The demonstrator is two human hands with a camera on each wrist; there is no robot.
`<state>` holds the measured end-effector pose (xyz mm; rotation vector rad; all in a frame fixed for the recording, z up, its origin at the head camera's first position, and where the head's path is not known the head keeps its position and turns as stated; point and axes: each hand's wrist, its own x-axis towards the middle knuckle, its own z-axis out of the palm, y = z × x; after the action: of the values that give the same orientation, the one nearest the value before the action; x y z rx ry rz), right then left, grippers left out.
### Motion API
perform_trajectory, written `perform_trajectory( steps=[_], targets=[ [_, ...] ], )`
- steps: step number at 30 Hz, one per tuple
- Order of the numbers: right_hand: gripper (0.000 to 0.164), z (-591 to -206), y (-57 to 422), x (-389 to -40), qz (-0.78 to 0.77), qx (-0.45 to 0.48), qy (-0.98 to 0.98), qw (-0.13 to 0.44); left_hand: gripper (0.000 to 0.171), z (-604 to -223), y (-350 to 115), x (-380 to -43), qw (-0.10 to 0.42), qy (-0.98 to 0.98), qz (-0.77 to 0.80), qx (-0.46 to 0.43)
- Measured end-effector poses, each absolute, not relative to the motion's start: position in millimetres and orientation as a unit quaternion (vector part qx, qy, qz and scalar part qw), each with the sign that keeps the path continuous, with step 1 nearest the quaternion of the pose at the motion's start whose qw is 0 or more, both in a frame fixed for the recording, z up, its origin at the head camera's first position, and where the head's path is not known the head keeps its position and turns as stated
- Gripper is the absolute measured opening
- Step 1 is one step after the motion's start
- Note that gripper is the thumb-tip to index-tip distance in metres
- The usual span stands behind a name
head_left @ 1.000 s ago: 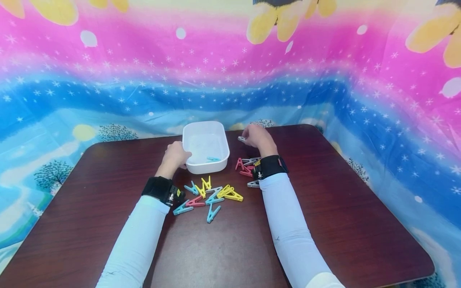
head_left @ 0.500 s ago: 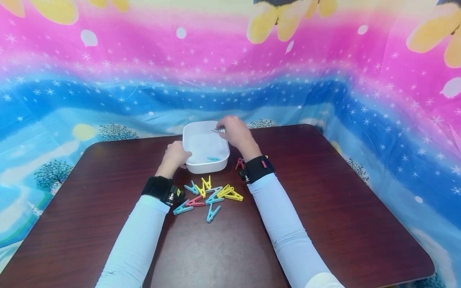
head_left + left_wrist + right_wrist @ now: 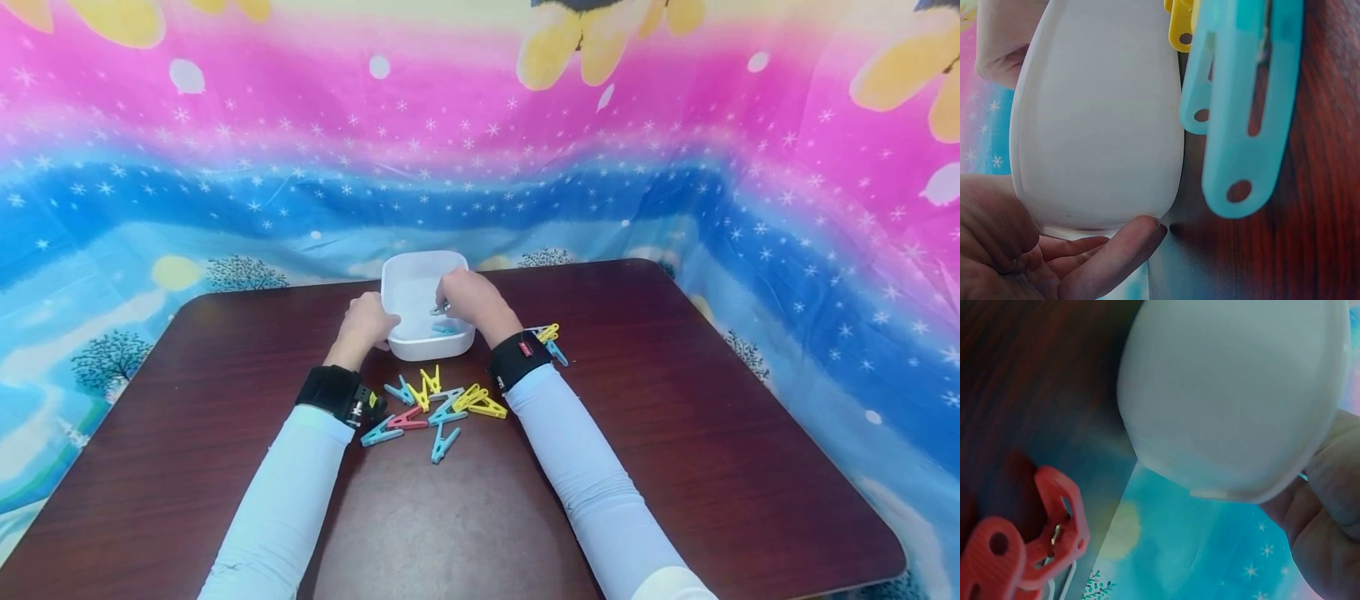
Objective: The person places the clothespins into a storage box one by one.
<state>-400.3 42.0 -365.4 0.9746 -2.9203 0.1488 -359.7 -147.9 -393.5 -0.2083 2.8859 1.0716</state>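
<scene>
A white plastic box (image 3: 431,352) stands near the back of the table. My left hand (image 3: 363,323) grips its left side, thumb at the rim and fingers along the outer wall (image 3: 1097,125). Inside the box my right hand (image 3: 471,298) pinches a pale grey clothespin (image 3: 438,312) with the fingertips. Just below it, a light blue clothespin (image 3: 444,330) lies on the box floor. In the right wrist view the box wall (image 3: 1229,394) hides the fingertips of the right hand (image 3: 1332,506) and what they hold.
Several blue, yellow, red and grey clothespins, such as a red one (image 3: 407,419), lie in front of the box. Another group, with a yellow clothespin (image 3: 550,332), is partly hidden behind the right wrist. Red clothespins (image 3: 1063,528) show in the right wrist view. A patterned cloth (image 3: 480,183) hangs behind the table.
My right hand has carried the grey clothespin leftward from beside the box, over its right rim, then down and toward me inside it. My left hand stays on the box.
</scene>
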Motion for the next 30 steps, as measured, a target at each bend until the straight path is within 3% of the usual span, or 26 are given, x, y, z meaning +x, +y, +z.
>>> perform_trajectory(
  steps=[10, 30],
  targets=[
    [0.013, -373.2, 34.4, -396.6, 0.001, 0.315, -0.949, 0.024, 0.045, -393.1, -149.2, -361.9, 0.035, 0.935, 0.345, -0.068],
    [0.011, -378.6, 38.2, -396.8, 0.047, 0.338, -0.940, -0.003, 0.045, -390.6, -148.3, -360.5, 0.042, 0.934, 0.347, -0.072]
  ],
)
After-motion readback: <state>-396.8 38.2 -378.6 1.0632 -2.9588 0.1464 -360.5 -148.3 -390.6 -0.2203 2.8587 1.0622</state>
